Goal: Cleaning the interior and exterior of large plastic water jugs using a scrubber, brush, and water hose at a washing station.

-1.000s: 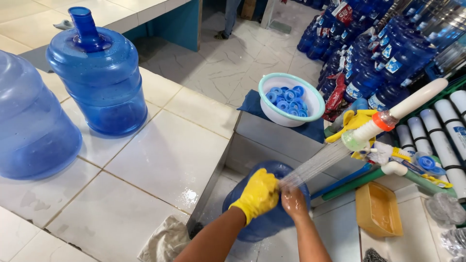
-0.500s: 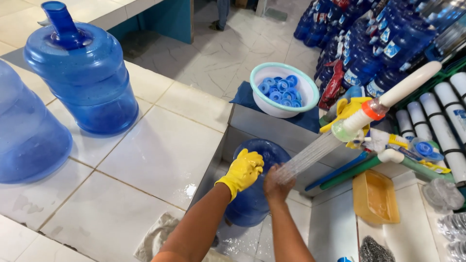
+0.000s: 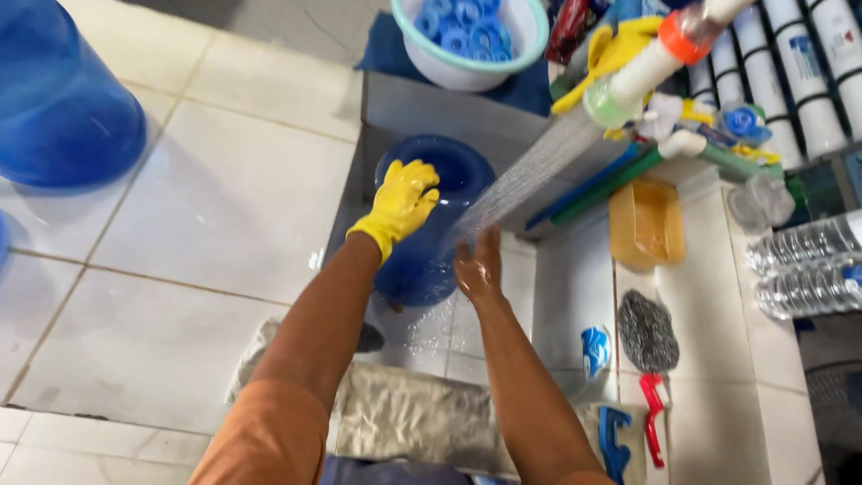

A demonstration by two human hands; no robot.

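A big blue water jug (image 3: 449, 180) lies on its side in a sunken tiled wash basin (image 3: 359, 162). My left hand (image 3: 400, 204), in a yellow rubber glove, rests spread on the jug's upper side. My bare right hand (image 3: 478, 266) presses against the jug's right side, fingers apart, under a spray of water (image 3: 525, 175). The spray comes from a white nozzle with an orange ring (image 3: 651, 63) at the upper right.
Another blue jug (image 3: 63, 99) stands on the white floor tiles at left. A white bowl of blue caps (image 3: 471, 31) sits on the basin's far ledge. A yellow tub (image 3: 645, 224), steel scourer (image 3: 646, 330), small bottles (image 3: 804, 260) and wet cloth (image 3: 413, 413) surround the basin.
The view has tilted down and closer to the basin. Both hands stay on the lying jug; my gloved hand has shifted up its side while the spray keeps hitting near my right hand.
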